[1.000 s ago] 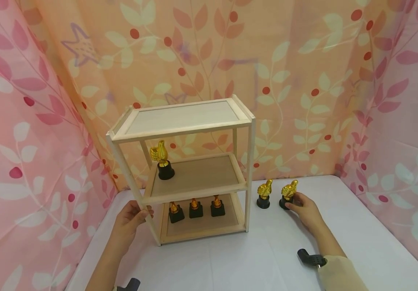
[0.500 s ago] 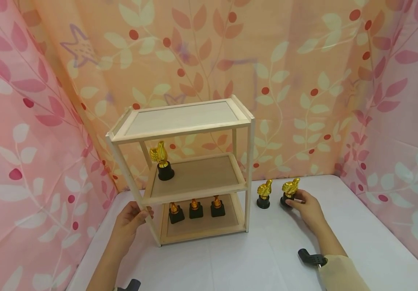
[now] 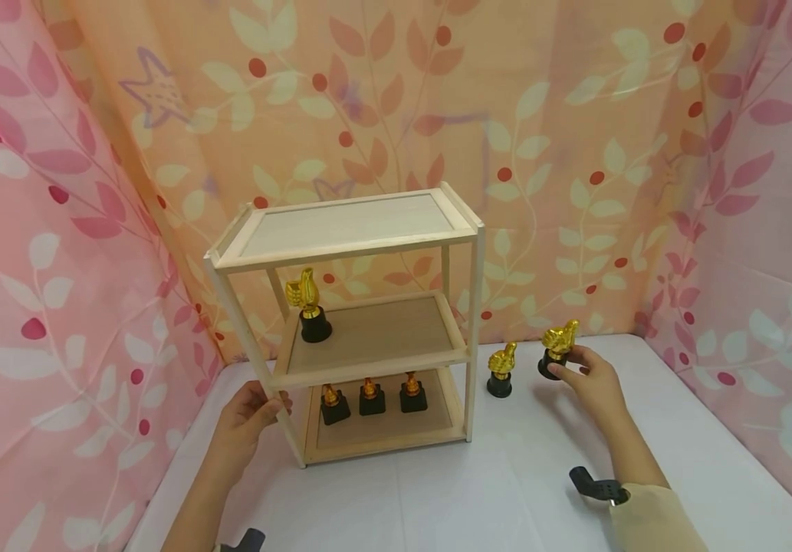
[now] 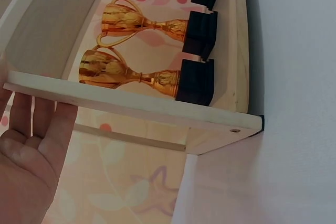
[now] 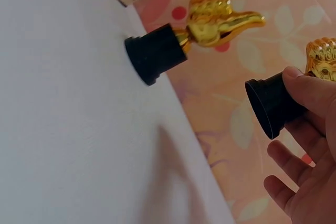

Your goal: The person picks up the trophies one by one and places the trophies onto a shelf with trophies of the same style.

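right hand pinches thumbs-up trophy lifted off table, right of wooden shelf; left hand grips shelf's near-left post

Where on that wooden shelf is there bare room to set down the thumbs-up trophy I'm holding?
The top shelf is bare. The middle shelf is free right of the thumbs-up trophy at its left end. The bottom shelf is crowded: three cup trophies fill its left and centre.
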Tool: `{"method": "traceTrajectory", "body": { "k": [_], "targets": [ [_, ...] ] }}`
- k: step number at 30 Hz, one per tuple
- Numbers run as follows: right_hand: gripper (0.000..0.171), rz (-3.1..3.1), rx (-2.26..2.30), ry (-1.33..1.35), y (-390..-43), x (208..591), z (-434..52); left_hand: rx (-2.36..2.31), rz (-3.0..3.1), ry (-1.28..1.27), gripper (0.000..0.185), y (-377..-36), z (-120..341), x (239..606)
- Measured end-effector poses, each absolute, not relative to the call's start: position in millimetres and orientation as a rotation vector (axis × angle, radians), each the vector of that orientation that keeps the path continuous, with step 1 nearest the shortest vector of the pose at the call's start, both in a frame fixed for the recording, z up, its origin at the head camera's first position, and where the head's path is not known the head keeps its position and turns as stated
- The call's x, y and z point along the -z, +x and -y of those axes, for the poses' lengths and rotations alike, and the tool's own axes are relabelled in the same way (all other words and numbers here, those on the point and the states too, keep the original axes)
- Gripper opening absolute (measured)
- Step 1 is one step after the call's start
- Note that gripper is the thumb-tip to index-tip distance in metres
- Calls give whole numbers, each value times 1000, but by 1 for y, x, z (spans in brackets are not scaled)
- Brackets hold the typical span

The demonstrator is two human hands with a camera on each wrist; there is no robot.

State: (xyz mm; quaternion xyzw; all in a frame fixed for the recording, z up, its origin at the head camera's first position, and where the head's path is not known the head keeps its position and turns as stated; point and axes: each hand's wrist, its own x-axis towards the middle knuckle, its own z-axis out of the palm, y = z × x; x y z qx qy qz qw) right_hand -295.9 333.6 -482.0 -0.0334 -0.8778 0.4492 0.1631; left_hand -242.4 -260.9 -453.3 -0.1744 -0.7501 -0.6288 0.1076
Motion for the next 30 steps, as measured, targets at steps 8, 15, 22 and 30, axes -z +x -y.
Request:
{"method": "traceTrajectory", "body": {
  "k": [8,15,22,30],
  "targets": [
    [73,2502,-1245,-90,-287,462,-327,1816,2251,-537,26,-240,263,448],
    [73,2474,-1254,-73,-281,445,-319,1830,2257,-536,27,-241,265,450],
    [72,2471,-1273,-71,-268,420,-309,1829,2256,-537,25,-242,266,451],
    [70,2438,-1297,-28,-251,395,-296,1847,2250,-523,27,-241,264,450]
  ]
}}
